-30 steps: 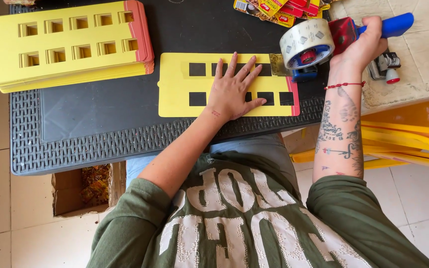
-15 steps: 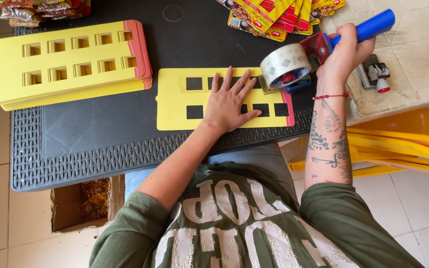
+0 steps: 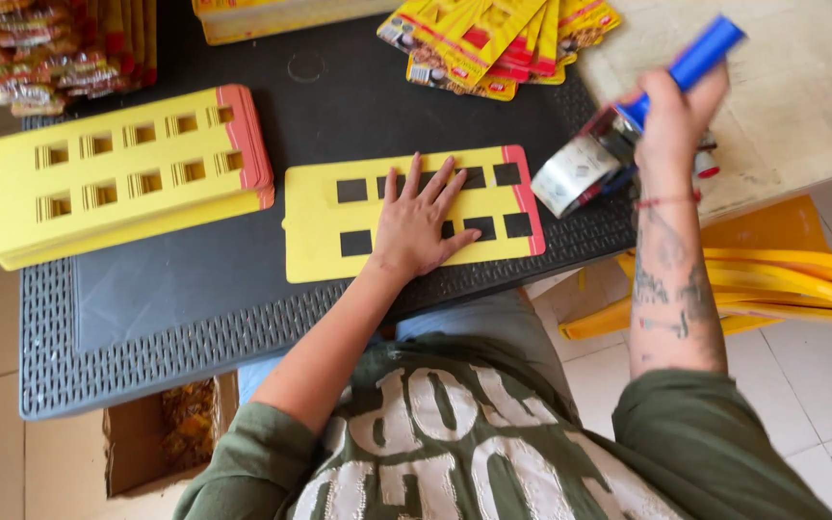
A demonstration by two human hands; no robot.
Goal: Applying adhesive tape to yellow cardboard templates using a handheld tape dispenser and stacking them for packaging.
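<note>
Card sheet (image 3: 406, 217) mid-frame: yellow, red strip on right edge, square cutouts showing black. Stack of same sheets (image 3: 117, 183) upper left: yellow with red end. Bench (image 3: 195, 299): black, ribbed grid edge. Tape dispenser (image 3: 628, 144) upper right: blue handle, red body. Packets (image 3: 493, 43) top: yellow-red. Shirt (image 3: 455, 433): olive green, white lettering. Chair (image 3: 782, 279) right: yellow.
</note>
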